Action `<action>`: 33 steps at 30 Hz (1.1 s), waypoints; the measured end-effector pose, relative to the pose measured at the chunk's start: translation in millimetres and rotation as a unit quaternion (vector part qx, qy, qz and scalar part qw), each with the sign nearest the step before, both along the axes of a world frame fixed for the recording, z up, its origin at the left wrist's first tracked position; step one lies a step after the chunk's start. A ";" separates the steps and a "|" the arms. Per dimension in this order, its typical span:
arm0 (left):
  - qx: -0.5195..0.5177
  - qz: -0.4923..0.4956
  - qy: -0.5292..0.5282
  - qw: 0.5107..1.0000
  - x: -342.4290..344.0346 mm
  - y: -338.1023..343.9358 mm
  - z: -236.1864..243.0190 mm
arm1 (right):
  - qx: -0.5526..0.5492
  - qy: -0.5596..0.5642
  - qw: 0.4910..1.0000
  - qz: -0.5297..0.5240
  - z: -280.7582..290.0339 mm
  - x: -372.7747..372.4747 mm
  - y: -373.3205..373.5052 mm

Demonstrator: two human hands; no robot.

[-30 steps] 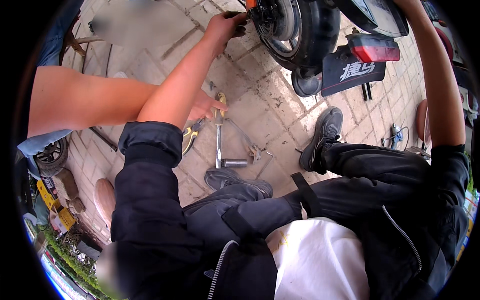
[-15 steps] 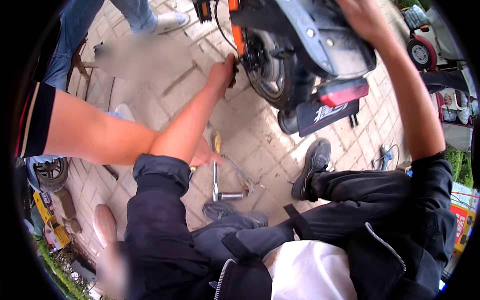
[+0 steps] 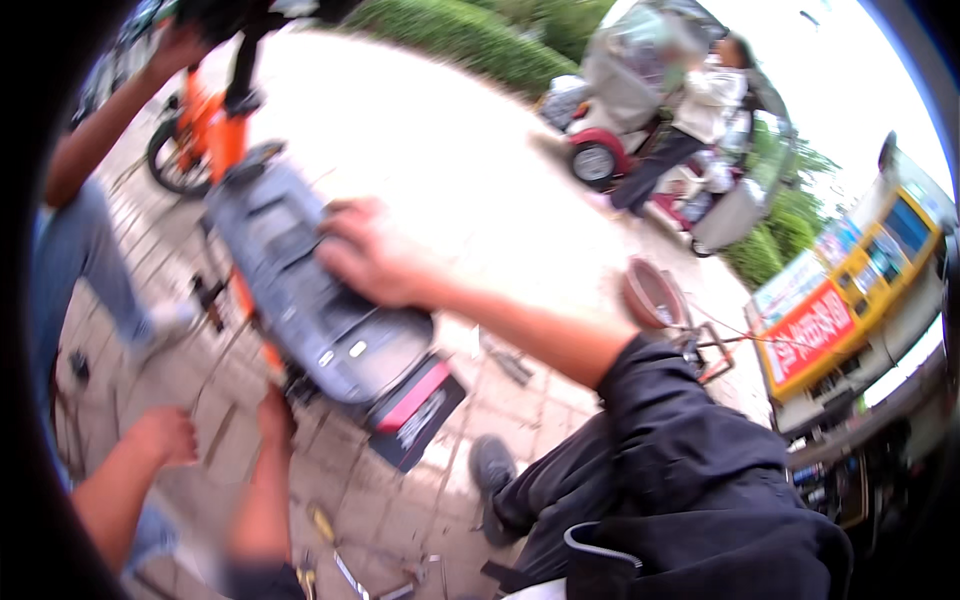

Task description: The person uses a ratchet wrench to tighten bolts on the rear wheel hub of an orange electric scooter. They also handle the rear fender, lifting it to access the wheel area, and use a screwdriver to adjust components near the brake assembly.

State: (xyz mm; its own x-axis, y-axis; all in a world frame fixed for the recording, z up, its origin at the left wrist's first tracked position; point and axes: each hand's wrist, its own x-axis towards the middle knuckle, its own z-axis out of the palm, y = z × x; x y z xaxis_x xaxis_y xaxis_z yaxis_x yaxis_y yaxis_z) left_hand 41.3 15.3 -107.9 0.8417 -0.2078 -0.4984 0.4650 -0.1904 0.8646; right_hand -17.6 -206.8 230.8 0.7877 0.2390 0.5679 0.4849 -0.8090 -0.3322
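Observation:
An orange and black electric bike (image 3: 290, 250) leans on the left side of the view, its seat off and the grey seat base bare. Across that base's right edge rests my right hand (image 3: 375, 250), fingers bent and apart, touching the plastic. My left hand (image 3: 275, 412) is low at the bike's rear, beside the wheel area; its fingers are dark and blurred, and what they touch is hidden. A co-worker's hand (image 3: 162, 436) hovers just left of it, and another hand (image 3: 182, 45) is up by the handlebar.
A yellow-handled tool (image 3: 322, 523) and a long metal tool (image 3: 350, 575) lie on the paving near the lower edge. My shoe (image 3: 492, 465) stands right of the bike. Farther off are a brown bucket (image 3: 655, 292), a covered three-wheeler (image 3: 625, 100) with a person beside it, and a yellow vehicle (image 3: 850, 290).
My head view has swung up and to the right, bringing the street and vehicles in. My right hand remains on the bike's seat base, my left by the rear wheel. The co-worker's hand has left the tools.

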 end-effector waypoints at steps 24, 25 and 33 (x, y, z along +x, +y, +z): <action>-0.021 -0.058 0.046 0.997 -12.0 -25.3 69.7 | -0.016 0.016 1.000 -0.017 7.0 -12.2 -24.1; -0.036 -0.058 0.071 0.995 -15.1 -27.4 73.7 | -0.017 0.018 0.999 -0.019 6.9 -13.2 -25.2; -0.047 -0.025 -0.039 0.998 -14.2 -23.1 52.4 | -0.013 0.003 1.000 -0.005 5.5 -7.9 -22.3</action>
State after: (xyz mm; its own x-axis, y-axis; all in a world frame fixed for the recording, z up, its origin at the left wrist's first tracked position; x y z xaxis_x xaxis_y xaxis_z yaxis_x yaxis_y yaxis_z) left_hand 27.1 -7.8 -55.5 0.8647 -0.2927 -0.4081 0.3873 -0.1287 0.9129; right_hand -25.5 -229.1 236.3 0.7928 0.2457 0.5577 0.4755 -0.8218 -0.3139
